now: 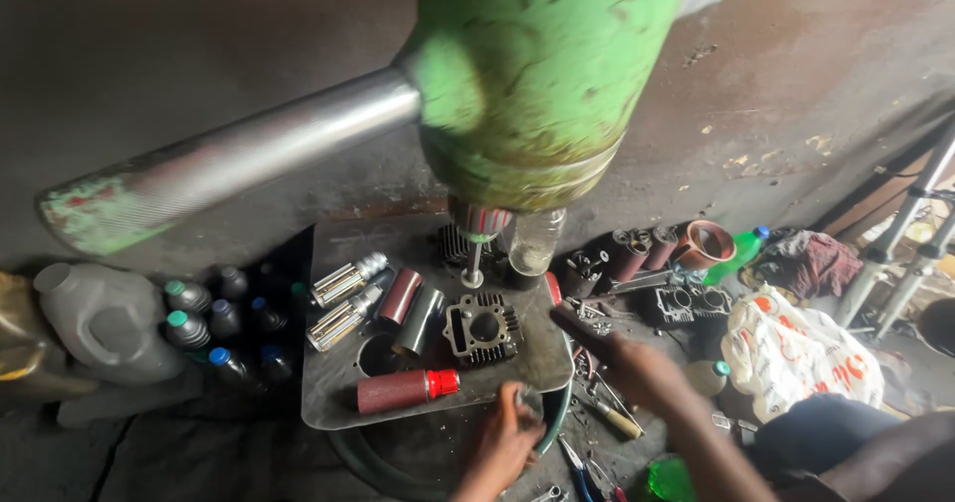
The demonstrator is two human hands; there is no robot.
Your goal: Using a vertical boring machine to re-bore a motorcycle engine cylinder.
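Here | left hand (502, 442) pinches the metal bench (338, 402) edge, grip closed | right hand (622, 358) blurred beside scattered tools, grip unclear | finned engine cylinder (483, 329) sits mid-bench | best steadied squarely under the green drill press (527, 74).

Hands: two, left hand (502, 442) and right hand (637, 363).
Finned grey metal engine cylinder (483, 328) above left hand: one.
Red-capped cylinder (406, 390): one.
Small dark bottles (219, 323) far left: about eight.
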